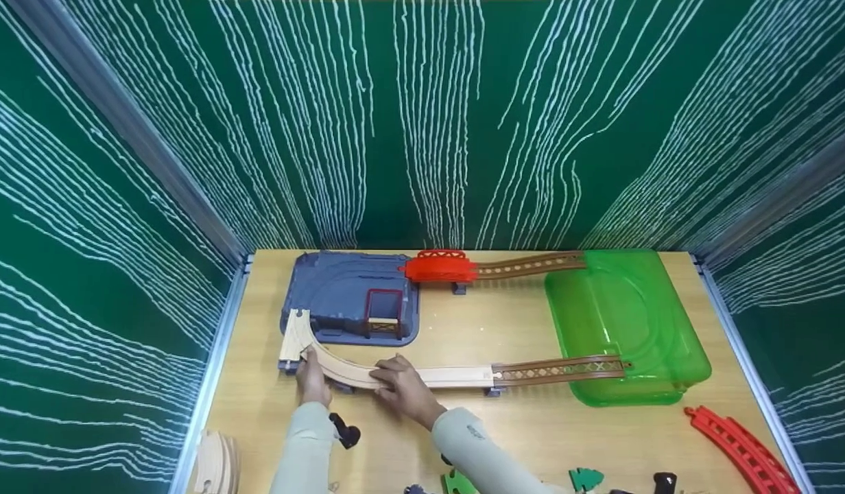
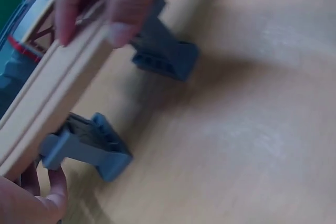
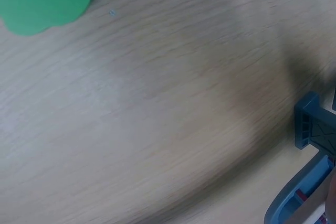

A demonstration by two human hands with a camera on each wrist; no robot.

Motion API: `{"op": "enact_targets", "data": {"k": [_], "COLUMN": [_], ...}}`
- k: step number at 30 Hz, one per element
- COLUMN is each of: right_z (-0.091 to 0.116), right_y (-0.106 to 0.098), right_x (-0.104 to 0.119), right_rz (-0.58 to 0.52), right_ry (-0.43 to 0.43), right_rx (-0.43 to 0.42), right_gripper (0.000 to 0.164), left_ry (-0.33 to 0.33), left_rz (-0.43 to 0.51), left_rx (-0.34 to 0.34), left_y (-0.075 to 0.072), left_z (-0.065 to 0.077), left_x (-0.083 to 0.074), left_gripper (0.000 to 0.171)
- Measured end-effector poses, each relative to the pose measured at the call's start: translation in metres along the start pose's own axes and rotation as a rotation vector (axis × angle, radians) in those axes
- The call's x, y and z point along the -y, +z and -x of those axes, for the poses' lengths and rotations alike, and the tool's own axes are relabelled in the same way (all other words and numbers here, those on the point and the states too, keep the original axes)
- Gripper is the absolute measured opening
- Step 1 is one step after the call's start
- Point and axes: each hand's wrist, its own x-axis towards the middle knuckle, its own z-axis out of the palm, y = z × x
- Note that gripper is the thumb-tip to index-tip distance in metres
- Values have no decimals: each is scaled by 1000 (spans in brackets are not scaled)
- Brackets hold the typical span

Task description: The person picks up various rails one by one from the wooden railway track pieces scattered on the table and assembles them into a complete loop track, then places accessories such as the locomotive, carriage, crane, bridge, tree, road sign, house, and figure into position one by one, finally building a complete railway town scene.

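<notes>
A curved wooden train track (image 1: 341, 370) runs between both hands, raised on grey-blue supports (image 2: 86, 145). My left hand (image 1: 313, 381) grips its left end by the forked wooden track (image 1: 297, 335); in the left wrist view its fingers (image 2: 55, 195) curl beneath the track beside a support. Farther along, my right hand (image 1: 403, 391) pinches the track from above, its fingers (image 2: 128, 11) on both edges. A straight wooden track (image 1: 457, 377) continues right to a brown trestle track (image 1: 560, 370). In the right wrist view, a blue support (image 3: 315, 124) shows at the right edge.
A grey-blue base (image 1: 340, 281) stands behind the left hand; a green translucent bin (image 1: 601, 309) stands at right. A red bridge (image 1: 441, 266) and brown track (image 1: 529, 265) join them. Stacked wooden tracks (image 1: 218, 463), red curved track (image 1: 741, 449) and a green tree (image 1: 587, 478) lie in front.
</notes>
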Motion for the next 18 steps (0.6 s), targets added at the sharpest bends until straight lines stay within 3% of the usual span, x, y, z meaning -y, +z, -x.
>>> {"op": "enact_targets", "data": {"k": [2,5,7,9,13,16,18], "right_z": [0,0,0,0,0,0,-1], "right_y": [1,2,1,1,-1,-2,-2], "right_x": [1,3,4,4,5,5,4], "right_rz": [-3,-10,-14,-17,-22,-20,-15], "right_ry": [2,0,3,6,4,-6,-15], "right_rx": [3,4,6,10,9,5,5], "right_gripper": [27,28,28,28,28,27,27], "left_ry": [-8,-38,-57,-49,-22,-10,-8], "left_rz": [94,169,193,208,216,227,217], "left_rx": [-13,-47,-91,-133,-219,-239,-249], "left_y": [-14,-28,-29,-26,-9,-13,-25], "left_z": [-38,-79,-86,-81,-50,-69,-108], "left_x": [22,45,49,46,27,39,64], "left_gripper": [47,34,30,27,28,28,29]}}
